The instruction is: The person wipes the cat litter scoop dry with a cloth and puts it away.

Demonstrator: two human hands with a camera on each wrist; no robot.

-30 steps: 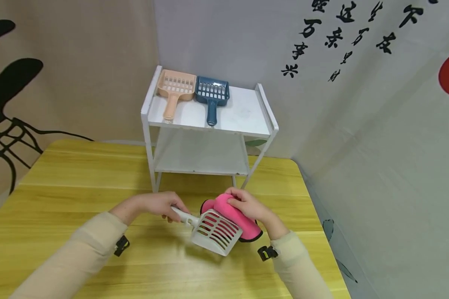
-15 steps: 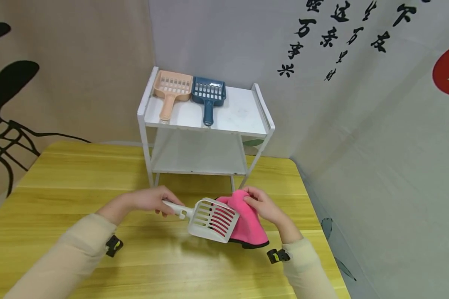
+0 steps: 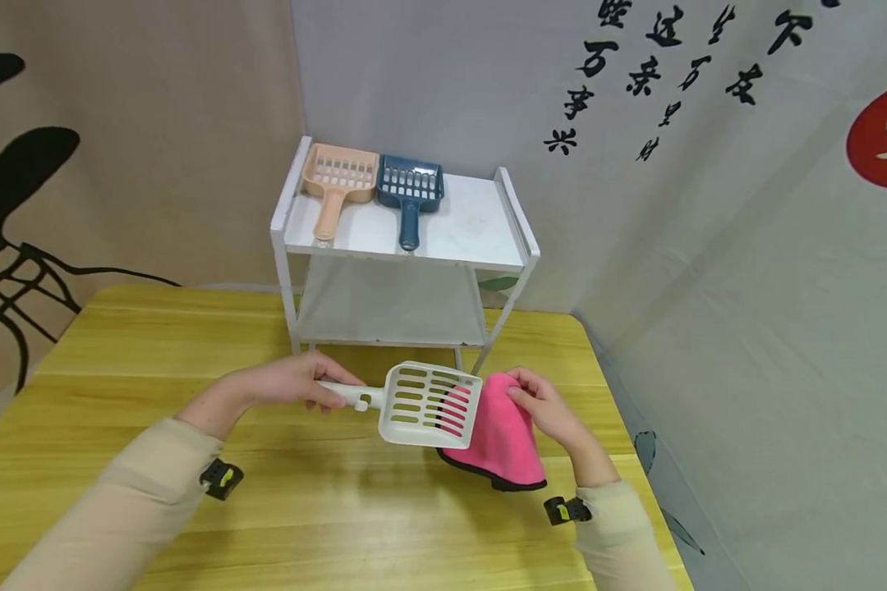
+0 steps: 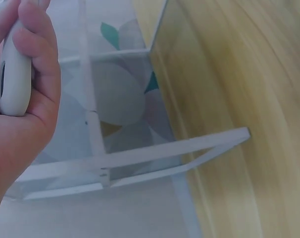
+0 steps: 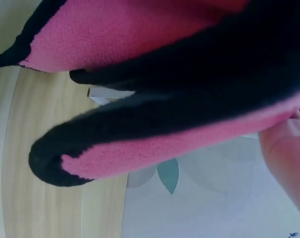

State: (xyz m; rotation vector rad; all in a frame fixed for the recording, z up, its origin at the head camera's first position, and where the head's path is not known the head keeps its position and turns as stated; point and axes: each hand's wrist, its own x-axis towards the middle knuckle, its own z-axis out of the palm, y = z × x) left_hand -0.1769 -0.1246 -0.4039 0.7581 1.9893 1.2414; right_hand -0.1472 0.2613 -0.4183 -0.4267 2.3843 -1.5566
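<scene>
My left hand (image 3: 296,383) grips the handle of a white slotted litter scoop (image 3: 425,406), held above the table with its head pointing right. In the left wrist view the fingers wrap round the pale handle (image 4: 15,82). A pink cloth (image 3: 501,435) with black edging hangs from my right hand (image 3: 550,406), pinched between thumb and fingers at its top. Part of the cloth lies behind the scoop's head and shows through the slots. The right wrist view has the cloth (image 5: 135,156) drooping in folds, with the thumb (image 5: 288,148) at the right edge.
A white two-tier rack (image 3: 480,222) stands at the back of the wooden table (image 3: 281,509). On its top shelf lie a peach litter scoop (image 3: 340,172) and a dark blue one (image 3: 410,193), side by side. A curtain with printed characters (image 3: 643,75) hangs behind and to the right.
The scoop has risen and turned more level, shifting away from the cloth. My right hand has moved right, and the cloth, bunched against the scoop earlier, now hangs down more loosely.
</scene>
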